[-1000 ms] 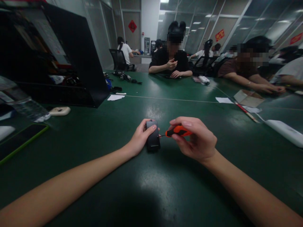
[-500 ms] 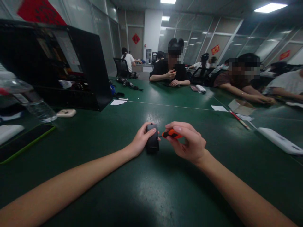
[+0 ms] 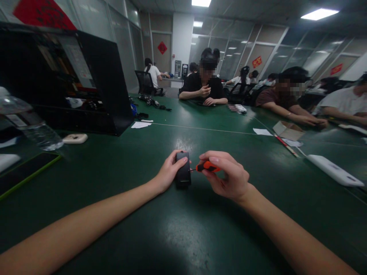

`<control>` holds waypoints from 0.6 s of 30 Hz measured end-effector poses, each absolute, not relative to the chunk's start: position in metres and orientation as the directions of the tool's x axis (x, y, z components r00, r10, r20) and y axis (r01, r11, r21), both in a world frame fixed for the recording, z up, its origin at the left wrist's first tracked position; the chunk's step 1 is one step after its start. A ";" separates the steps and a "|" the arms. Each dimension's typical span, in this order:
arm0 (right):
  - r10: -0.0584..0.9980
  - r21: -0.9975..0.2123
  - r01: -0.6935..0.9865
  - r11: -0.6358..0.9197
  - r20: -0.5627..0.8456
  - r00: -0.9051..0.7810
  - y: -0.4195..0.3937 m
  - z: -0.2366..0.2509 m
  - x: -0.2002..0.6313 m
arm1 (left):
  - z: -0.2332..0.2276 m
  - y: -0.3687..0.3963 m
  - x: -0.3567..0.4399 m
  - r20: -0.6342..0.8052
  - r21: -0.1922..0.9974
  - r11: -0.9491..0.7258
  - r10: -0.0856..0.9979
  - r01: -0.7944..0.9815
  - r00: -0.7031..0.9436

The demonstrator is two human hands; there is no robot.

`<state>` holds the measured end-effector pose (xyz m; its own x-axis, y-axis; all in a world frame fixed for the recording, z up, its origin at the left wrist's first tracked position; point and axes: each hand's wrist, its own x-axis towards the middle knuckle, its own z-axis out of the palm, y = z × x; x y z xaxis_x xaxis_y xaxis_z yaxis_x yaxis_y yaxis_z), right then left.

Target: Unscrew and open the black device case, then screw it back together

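Observation:
My left hand [image 3: 169, 170] grips a small black box-shaped device [image 3: 183, 176] from its left side, with the thumb lying over its top face. The device is over the green table [image 3: 137, 233], in front of me. In my right hand [image 3: 229, 173] is a screwdriver [image 3: 207, 166] with an orange and black handle, pinched between thumb and fingers. Its thin shaft points left and meets the right side of the device. The exact spot where the tip touches is too small to make out.
A black open-sided cabinet [image 3: 109, 84] stands on the left, near a water bottle [image 3: 34, 124], a beige case [image 3: 75, 138] and a green-edged phone [image 3: 28, 172]. To the right lie a white device [image 3: 334, 170] and a small cardboard box [image 3: 288, 130]. Other people [image 3: 205, 82] sit across the table.
The view has shifted slightly, so the surroundings sit a little further left. My left hand still grips the device, and the screwdriver stays against its side with the right fingers slightly shifted.

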<state>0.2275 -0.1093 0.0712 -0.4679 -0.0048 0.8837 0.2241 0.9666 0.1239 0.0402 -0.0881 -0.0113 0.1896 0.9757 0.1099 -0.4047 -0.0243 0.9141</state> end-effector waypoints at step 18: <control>0.454 -0.283 0.359 0.889 0.638 -0.622 -0.082 0.125 0.228 | -0.010 -0.056 0.036 0.163 0.956 -0.044 0.901 -0.289 0.401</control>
<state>0.2285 -0.0822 0.1250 -0.6221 0.4541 0.6378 0.3587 0.8894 -0.2835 0.0364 -0.0561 -0.0101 0.4013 0.9013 0.1631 -0.2894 -0.0442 0.9562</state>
